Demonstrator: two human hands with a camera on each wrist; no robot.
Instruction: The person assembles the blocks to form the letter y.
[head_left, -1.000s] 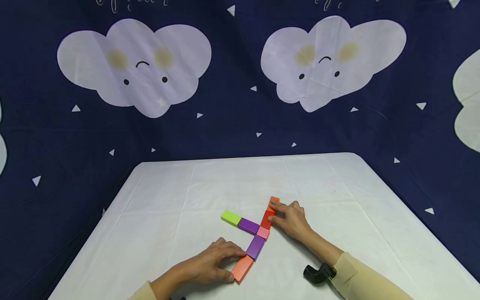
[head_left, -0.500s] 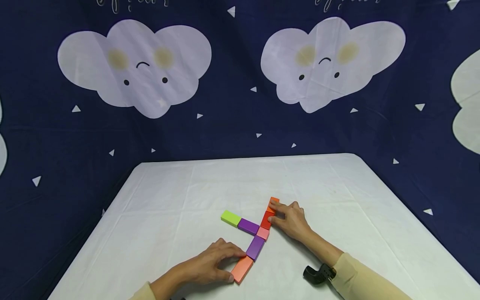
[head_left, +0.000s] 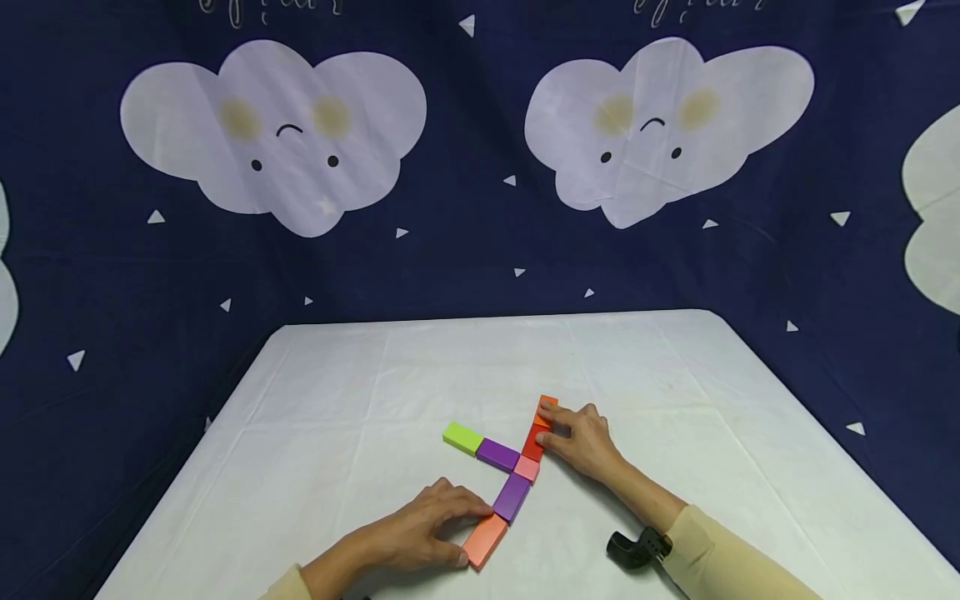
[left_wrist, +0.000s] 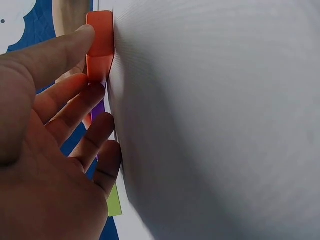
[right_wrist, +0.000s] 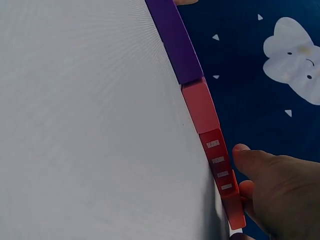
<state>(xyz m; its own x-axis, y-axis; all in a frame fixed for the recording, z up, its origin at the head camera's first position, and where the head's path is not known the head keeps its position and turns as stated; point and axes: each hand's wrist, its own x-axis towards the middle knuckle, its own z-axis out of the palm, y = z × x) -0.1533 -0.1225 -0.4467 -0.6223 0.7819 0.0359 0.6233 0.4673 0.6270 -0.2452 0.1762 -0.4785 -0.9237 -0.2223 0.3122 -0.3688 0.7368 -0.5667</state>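
Observation:
Several coloured blocks lie end to end on the white table. My left hand (head_left: 431,525) holds the salmon block (head_left: 485,542) at the near end, with thumb and index finger spread along its left side. A purple block (head_left: 512,498) and a pink block (head_left: 527,469) follow it. My right hand (head_left: 588,442) rests its fingers on the far end, index finger over the orange block (head_left: 548,402) and thumb by the red block (head_left: 534,443). In the right wrist view the red block (right_wrist: 218,160) shows pale marks on its side.
From the pink block a second purple block (head_left: 498,454) and a lime green block (head_left: 462,437) branch off to the left. A dark blue curtain (head_left: 465,275) with cloud prints hangs behind the table (head_left: 337,400). A black strap device (head_left: 637,548) sits at my right wrist.

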